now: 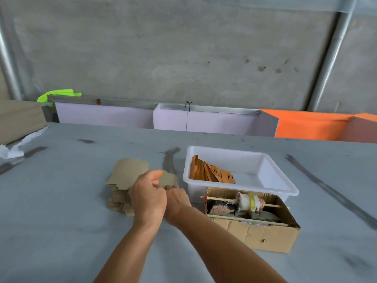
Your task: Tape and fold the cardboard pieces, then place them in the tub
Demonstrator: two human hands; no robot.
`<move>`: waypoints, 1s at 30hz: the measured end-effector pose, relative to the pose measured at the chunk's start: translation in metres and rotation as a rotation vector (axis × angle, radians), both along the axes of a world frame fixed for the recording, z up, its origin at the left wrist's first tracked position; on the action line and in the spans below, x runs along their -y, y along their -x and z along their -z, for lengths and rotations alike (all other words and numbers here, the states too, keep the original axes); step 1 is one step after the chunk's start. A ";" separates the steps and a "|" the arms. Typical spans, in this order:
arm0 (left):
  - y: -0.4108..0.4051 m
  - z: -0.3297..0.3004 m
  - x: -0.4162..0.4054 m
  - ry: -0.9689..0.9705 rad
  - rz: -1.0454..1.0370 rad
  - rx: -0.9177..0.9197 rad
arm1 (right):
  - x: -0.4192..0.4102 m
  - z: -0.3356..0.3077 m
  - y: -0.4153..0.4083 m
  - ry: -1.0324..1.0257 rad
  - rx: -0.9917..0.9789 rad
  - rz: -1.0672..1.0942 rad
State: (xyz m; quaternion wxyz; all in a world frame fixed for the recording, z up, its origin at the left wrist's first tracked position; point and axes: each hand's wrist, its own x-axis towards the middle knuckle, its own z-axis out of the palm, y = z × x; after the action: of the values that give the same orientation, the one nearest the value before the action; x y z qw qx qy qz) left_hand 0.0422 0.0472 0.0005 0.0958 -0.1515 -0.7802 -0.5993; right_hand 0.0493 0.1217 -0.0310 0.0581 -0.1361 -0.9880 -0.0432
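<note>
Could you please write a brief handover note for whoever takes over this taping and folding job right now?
Left hand: fingers curled on a cardboard piece atop the flat stack.
Right hand: at the same piece, grip hidden behind the left hand.
White tub: right of the stack, holding a row of folded pieces at its left end.
Tape roll: on a stick in the cardboard box in front of the tub.
Done: one batch in the tub. Left: the stack.

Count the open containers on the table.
2: the white tub toward the back right, and the cardboard box directly in front of it, touching its near wall.
</note>
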 end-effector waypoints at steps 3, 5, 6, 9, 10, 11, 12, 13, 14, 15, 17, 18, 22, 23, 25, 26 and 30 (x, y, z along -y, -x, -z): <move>0.001 0.007 0.002 -0.020 0.006 0.046 | 0.006 0.005 0.004 -0.134 -0.025 -0.030; 0.000 0.010 0.003 -0.024 0.011 0.066 | 0.008 0.009 0.004 -0.163 -0.060 -0.078; -0.002 0.010 0.003 -0.026 0.014 0.066 | 0.009 0.010 0.004 -0.171 -0.085 -0.100; -0.003 0.011 0.003 -0.048 0.021 0.067 | 0.009 0.013 0.007 -0.190 -0.164 -0.151; -0.003 0.012 0.003 -0.053 0.019 0.069 | 0.009 0.012 0.007 -0.190 -0.156 -0.160; -0.003 0.012 0.003 -0.056 0.015 0.070 | 0.009 0.011 0.007 -0.186 -0.132 -0.160; -0.003 0.012 0.003 -0.058 0.010 0.067 | 0.007 0.009 0.006 -0.199 -0.120 -0.167; -0.003 0.012 0.004 -0.061 0.005 0.061 | 0.006 0.009 0.005 -0.203 -0.111 -0.163; -0.003 0.013 0.004 -0.063 0.002 0.055 | 0.007 0.008 0.003 -0.197 -0.112 -0.161; -0.002 0.012 0.004 -0.063 0.002 0.051 | 0.007 0.007 0.001 -0.204 -0.089 -0.132; -0.002 0.013 0.005 -0.066 0.002 0.048 | 0.010 0.001 -0.005 -0.200 -0.104 -0.077; -0.001 0.014 0.005 -0.068 0.001 0.049 | 0.010 0.000 -0.006 -0.175 -0.149 -0.066; 0.000 0.018 0.006 -0.076 -0.004 0.050 | -0.002 -0.002 -0.010 0.062 -0.233 -0.023; 0.000 0.018 0.007 -0.083 -0.010 0.052 | -0.004 -0.002 -0.012 0.054 -0.294 0.012; -0.003 0.019 0.006 -0.094 -0.030 0.050 | -0.007 -0.009 -0.019 0.070 -0.472 0.051; -0.004 0.019 0.006 -0.098 -0.039 0.049 | -0.008 -0.014 -0.022 0.083 -0.555 0.069; -0.008 0.018 0.003 -0.088 -0.021 0.069 | -0.020 -0.043 -0.036 0.153 -0.635 0.166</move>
State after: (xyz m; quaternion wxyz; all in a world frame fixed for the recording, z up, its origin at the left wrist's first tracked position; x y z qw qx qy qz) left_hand 0.0505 0.0439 -0.0173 0.0817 -0.1183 -0.7576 -0.6367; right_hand 0.0856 0.1413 0.0120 0.3487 -0.2265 -0.9067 0.0712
